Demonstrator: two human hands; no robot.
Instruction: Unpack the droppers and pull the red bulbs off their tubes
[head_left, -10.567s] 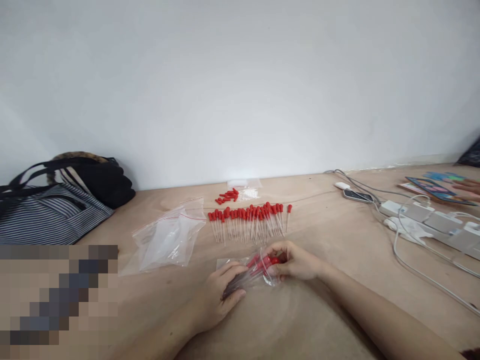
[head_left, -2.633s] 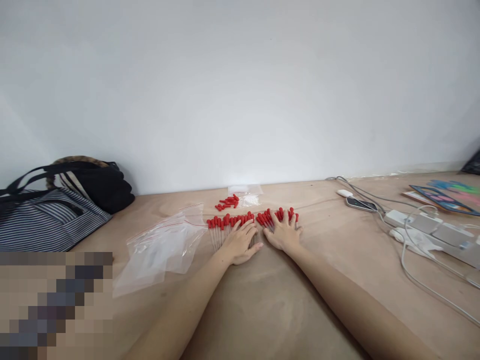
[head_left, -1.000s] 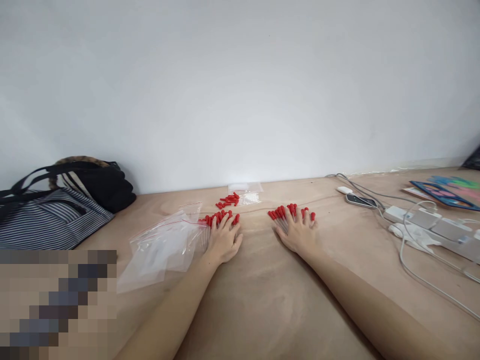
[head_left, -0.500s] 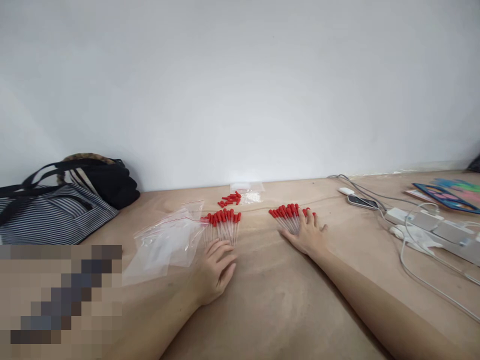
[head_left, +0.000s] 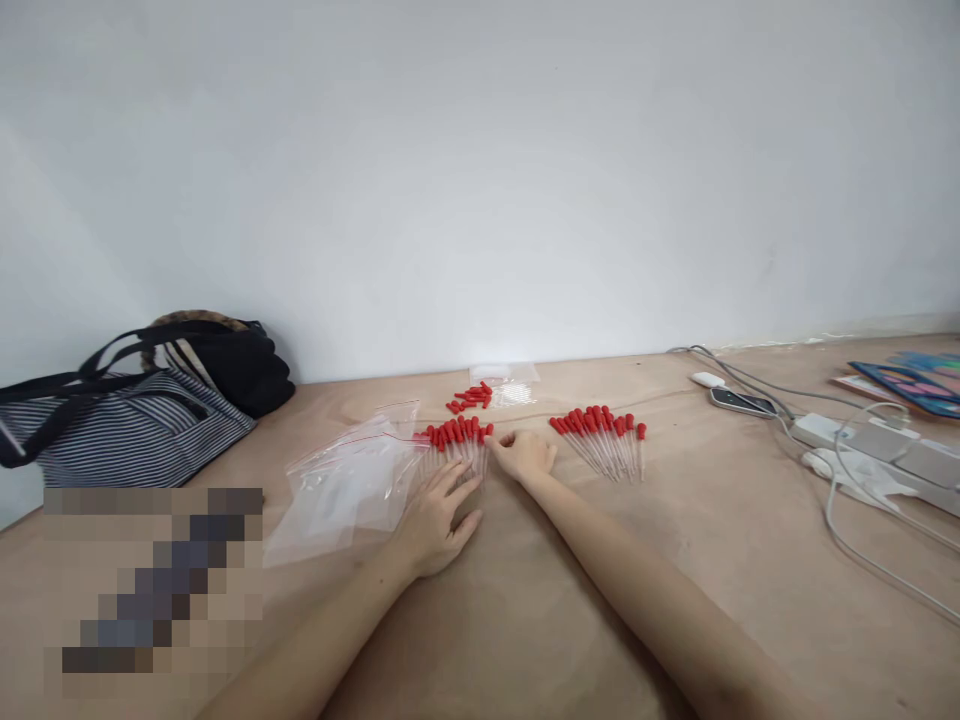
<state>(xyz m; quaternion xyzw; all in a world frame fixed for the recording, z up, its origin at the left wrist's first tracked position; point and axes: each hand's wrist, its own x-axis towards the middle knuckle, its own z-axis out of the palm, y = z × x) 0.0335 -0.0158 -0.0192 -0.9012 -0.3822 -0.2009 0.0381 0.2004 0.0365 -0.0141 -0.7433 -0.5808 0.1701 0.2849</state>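
Glass droppers with red rubber bulbs lie fanned in two groups. My left hand (head_left: 441,522) rests with spread fingers over the lower ends of the left droppers (head_left: 457,432). At that group's right edge is my right hand (head_left: 527,456), fingers bent and apart; its thumb side meets the outermost red bulb, and no dropper is lifted. To its right lies the second fan of droppers (head_left: 600,430), untouched. Clear zip bags (head_left: 341,495) lie left of the first group, partly overlapping it.
Loose red bulbs (head_left: 471,396) and a clear bag of glass tubes (head_left: 512,388) lie near the wall. A striped bag (head_left: 142,425) stands at left. Right of the droppers are a dark device (head_left: 742,402), a power strip (head_left: 874,445) and white cables (head_left: 831,510).
My right hand has left the right fan of droppers and moved left to the edge of the left group. My left hand stays by the left droppers. The view has shifted slightly.
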